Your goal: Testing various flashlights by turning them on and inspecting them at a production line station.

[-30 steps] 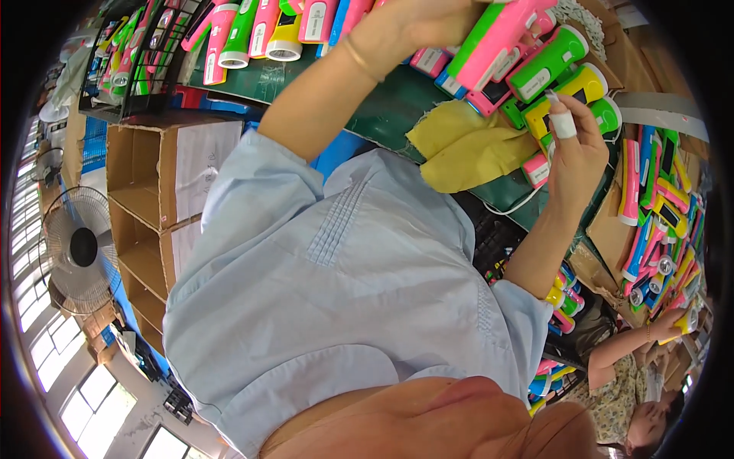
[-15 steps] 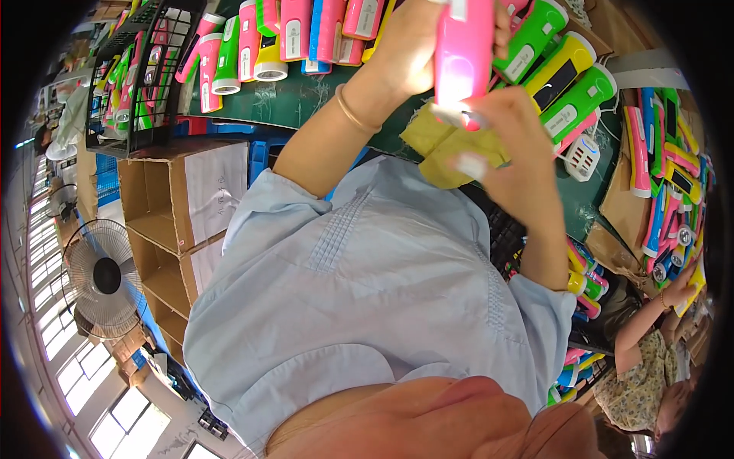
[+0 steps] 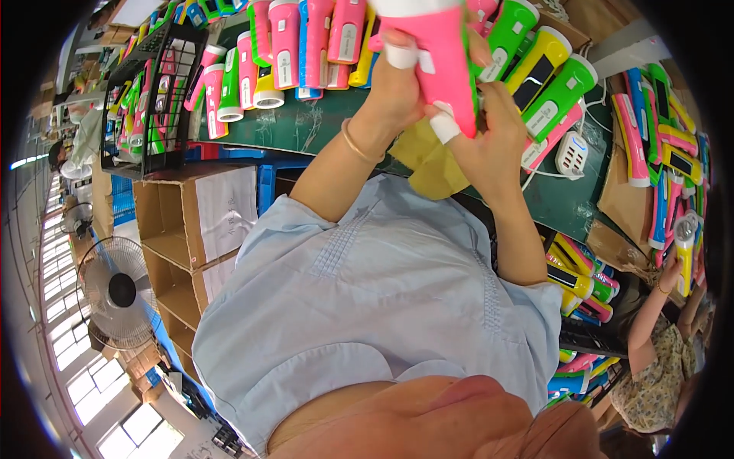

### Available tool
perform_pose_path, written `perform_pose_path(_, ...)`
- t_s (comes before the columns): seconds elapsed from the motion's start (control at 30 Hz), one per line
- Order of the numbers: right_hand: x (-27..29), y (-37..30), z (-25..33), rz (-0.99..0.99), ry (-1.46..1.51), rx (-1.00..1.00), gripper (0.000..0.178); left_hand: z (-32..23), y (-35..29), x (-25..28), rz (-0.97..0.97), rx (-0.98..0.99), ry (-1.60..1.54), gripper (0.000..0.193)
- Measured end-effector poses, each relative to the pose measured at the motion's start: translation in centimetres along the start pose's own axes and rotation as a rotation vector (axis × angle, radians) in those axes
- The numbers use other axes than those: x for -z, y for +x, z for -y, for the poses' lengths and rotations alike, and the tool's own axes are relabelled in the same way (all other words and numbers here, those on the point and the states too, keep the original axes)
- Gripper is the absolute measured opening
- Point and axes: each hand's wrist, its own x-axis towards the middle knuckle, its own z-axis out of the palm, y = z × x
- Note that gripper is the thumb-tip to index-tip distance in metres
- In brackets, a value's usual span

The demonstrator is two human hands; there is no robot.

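Note:
A pink flashlight with a white head is tilted above the green bench, its wide head at the top edge of the view and its narrow end toward me. My left hand, with a bracelet at the wrist, wraps around its body. At the narrow end, my right hand closes thumb and fingers on the same flashlight. White tape covers both thumbs. Under my hands lies a yellow cloth. Green flashlights and a yellow flashlight lie just right of my right hand.
Several colourful flashlights line the bench at left. Beside them stands a black wire basket. A white multi-port charger with cables sits at right. Cardboard compartments and a fan are at left; a co-worker's hand holds a flashlight at far right.
The flashlight has tipped, with its head now showing at the top edge. My right hand, blurred before near its lower end, now grips that end. The bright glow on it is gone.

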Motion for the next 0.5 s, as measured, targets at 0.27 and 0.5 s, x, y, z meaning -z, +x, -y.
perform_pose_path(0.27, 0.7, -0.2, -2.2, 0.054, 0.655, -0.438, 0.035, 1.0, 1.8, -1.9, -0.077, 0.179, 0.323, 0.021)
perform_pose_path(0.5, 1.5, 1.2, -5.6, -0.183, 0.752, -0.514, 0.033, 2.2, 8.1, -1.6, -0.077, -0.231, 1.529, 0.042)
